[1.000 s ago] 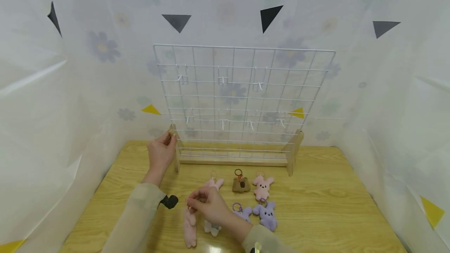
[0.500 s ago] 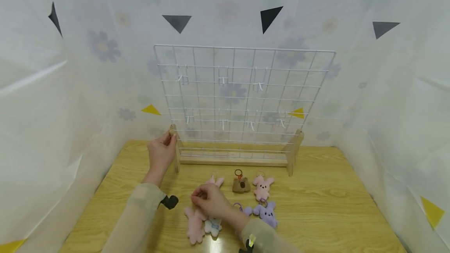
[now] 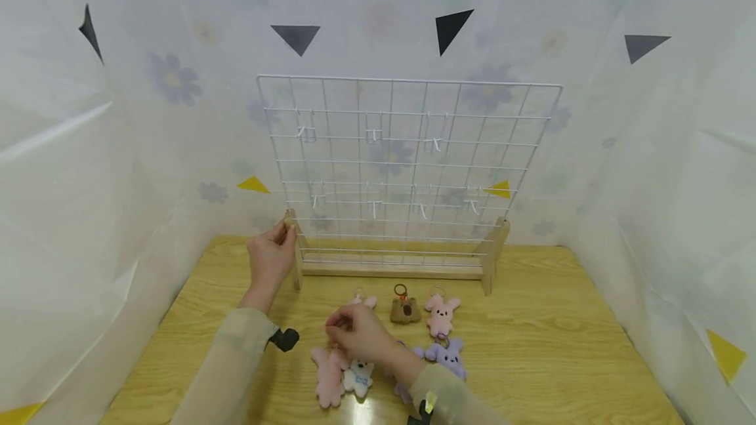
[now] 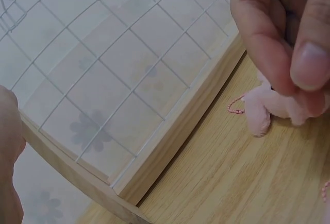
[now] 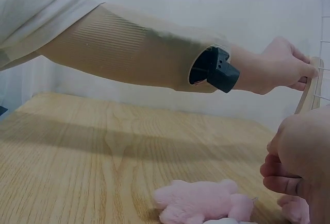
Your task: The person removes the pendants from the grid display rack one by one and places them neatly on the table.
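My left hand (image 3: 272, 256) pinches the top of the left upright of a wooden display stand (image 3: 298, 261) that carries a white wire grid (image 3: 392, 161). Over the front row of plush keychains hovers my right hand (image 3: 361, 333), its fingers loosely curled and no object visible between them. Just below it a pink plush rabbit keychain (image 3: 328, 379) lies on the table, its chain toward the fingertips. A white plush keychain (image 3: 357, 380) touches its right side. The right hand partly covers another pink rabbit (image 3: 369, 301) and a purple plush (image 3: 403, 391).
A brown plush keychain (image 3: 405, 311), a pink rabbit (image 3: 440, 317) and a purple rabbit (image 3: 451, 361) lie on the wooden table (image 3: 549, 333) to the right. Several white hooks, in two rows, hang on the grid. Patterned sheeting (image 3: 177, 136) surrounds the table.
The right hand let go of the front pink rabbit, which now lies flat beside the white plush, and has shifted slightly right and toward the stand. The left hand stayed put.
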A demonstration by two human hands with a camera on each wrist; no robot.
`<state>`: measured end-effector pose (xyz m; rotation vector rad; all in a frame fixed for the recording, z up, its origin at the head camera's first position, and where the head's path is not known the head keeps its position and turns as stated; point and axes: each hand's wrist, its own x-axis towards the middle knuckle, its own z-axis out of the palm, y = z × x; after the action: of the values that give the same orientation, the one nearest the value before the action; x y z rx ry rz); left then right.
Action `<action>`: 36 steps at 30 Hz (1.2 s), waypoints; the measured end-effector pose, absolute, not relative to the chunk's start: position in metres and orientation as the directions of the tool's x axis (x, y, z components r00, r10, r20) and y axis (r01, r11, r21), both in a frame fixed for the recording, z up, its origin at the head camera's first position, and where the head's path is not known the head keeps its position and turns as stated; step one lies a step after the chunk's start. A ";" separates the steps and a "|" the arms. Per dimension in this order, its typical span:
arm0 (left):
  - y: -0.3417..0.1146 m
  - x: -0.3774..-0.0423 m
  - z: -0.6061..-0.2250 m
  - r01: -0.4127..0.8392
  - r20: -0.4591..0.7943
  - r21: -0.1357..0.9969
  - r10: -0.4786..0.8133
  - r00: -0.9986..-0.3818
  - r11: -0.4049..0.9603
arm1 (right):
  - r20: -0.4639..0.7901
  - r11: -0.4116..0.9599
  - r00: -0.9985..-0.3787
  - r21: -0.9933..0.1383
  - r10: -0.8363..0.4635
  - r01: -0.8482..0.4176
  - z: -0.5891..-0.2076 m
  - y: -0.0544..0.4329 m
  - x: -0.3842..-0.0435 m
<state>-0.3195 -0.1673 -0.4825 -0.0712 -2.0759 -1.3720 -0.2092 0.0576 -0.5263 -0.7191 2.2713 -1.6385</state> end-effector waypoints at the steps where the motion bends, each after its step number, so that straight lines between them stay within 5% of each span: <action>1: -0.167 -0.320 -0.482 0.377 0.534 0.808 -0.293 -0.793 0.453 | 0.088 0.248 -0.845 -0.935 -0.528 -0.252 -0.525 0.059 -0.209; 17: -0.162 -0.325 -0.485 0.355 0.489 0.849 -0.327 -0.809 0.392 | 0.126 0.194 -0.859 -0.948 -0.496 -0.251 -0.481 0.104 -0.210; 36: -0.172 -0.318 -0.490 0.366 0.532 0.809 -0.308 -0.789 0.461 | 0.229 0.255 -0.910 -0.910 -0.346 -0.326 -0.477 0.172 -0.219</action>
<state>-0.3184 -0.1723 -0.4899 -0.0479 -2.0736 -1.3609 -0.2191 0.1717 -0.4767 -0.6624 2.4755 -1.7880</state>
